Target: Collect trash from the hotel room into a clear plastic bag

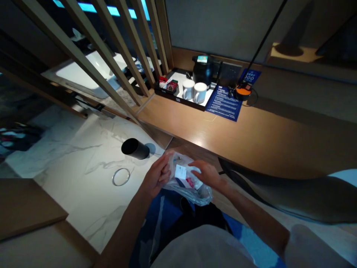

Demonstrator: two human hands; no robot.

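In front of my body hangs a clear plastic bag (205, 197), with a small box (181, 173) showing a white label and something red and white inside it. My left hand (157, 175) is closed on the bag's upper left edge, fingers curled into the film. On the bag's other side, my right hand (208, 174) reaches over the contents with fingers stretched and apart. Whether those fingertips touch the box or only the film, I cannot tell. To the left, a black cylindrical bin (135, 149) and a thin silver ring (121, 176) are on the marble floor.
A wooden desk (178, 123) runs across ahead, bearing a tray (178, 99) with two white mugs (194, 91) and a black kettle (203, 70). A blue printed sheet (225, 104) lies beside it. Wooden slats (103, 48) stand left; a dark chair (292, 190) is right.
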